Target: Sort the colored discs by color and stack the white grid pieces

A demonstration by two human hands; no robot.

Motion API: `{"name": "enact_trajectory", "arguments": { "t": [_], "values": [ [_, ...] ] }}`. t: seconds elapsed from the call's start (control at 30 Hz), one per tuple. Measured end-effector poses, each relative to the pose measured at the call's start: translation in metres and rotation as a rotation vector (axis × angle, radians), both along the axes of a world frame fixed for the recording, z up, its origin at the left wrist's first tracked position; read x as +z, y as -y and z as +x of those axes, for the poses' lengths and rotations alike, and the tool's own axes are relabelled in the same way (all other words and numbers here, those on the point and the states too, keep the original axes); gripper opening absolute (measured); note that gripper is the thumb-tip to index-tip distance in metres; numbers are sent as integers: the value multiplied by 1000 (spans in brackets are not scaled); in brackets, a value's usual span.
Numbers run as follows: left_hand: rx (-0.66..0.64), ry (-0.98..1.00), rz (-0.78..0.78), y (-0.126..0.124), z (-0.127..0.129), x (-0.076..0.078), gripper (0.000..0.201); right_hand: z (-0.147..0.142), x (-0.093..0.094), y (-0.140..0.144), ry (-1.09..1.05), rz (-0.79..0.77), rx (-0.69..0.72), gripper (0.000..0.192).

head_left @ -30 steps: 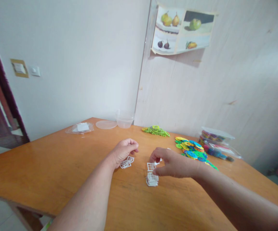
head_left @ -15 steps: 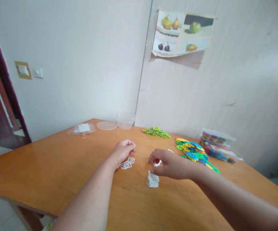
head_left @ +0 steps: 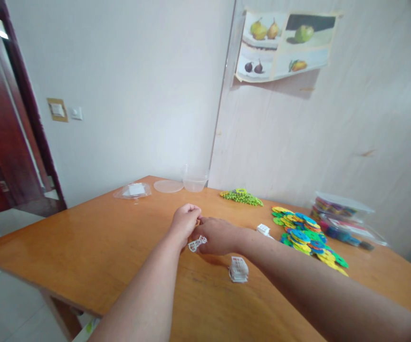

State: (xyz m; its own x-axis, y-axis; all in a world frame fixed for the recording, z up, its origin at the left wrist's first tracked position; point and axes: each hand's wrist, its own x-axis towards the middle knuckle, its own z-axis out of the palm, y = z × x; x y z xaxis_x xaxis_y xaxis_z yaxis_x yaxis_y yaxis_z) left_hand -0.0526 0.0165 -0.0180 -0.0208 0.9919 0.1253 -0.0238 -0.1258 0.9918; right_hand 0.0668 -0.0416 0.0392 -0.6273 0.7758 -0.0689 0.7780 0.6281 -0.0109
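My left hand (head_left: 186,222) is closed in a pinch over the middle of the table. Whatever lies between its fingertips is hidden. My right hand (head_left: 217,236) meets it there, fingers curled down against the left fingertips, so its grip is hidden too. Just below the hands, small white lattice pieces (head_left: 197,244) lie overlapping on the wood, close to the right thumb side. Nearer to me stands a stack of white lattice pieces (head_left: 238,270), apart from both hands. More white lattice pieces (head_left: 263,230) sit beyond my right wrist.
On the wooden table (head_left: 119,247), colourful plastic discs (head_left: 305,235) spread at the right, beside clear boxes (head_left: 348,218). Green pieces (head_left: 241,196) are heaped at the back. A clear tub (head_left: 195,180), a round lid (head_left: 168,186) and a clear package (head_left: 133,190) stand along the far edge.
My right hand has moved left, from above the white stack to my left hand, and the two now touch. The whole view has shifted slightly, with things appearing further right.
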Motion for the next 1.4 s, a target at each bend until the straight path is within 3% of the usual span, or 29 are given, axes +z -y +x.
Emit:
{"name": "enact_trajectory", "arguments": {
  "t": [0.13,0.3,0.53,0.8,1.03,1.27,1.4],
  "values": [
    [1,-9,13,1,0,1,11,-2,-3,-5,47,-21,-37,23],
    [-8,-29,30,3,0,3,13,8,8,6,-36,-53,-93,25],
    [-3,-45,15,5,0,4,14,54,21,43,-200,-58,-195,29],
    [-2,-41,16,10,1,7,13,91,21,78,-192,-71,-197,24],
    [11,-81,12,8,1,5,13,94,16,79,-189,-83,-216,45],
    [0,-75,22,7,1,4,13,91,8,79,-201,-58,-198,31],
    [1,-75,33,8,1,4,13,90,12,82,-200,-66,-206,34]
  ]
}}
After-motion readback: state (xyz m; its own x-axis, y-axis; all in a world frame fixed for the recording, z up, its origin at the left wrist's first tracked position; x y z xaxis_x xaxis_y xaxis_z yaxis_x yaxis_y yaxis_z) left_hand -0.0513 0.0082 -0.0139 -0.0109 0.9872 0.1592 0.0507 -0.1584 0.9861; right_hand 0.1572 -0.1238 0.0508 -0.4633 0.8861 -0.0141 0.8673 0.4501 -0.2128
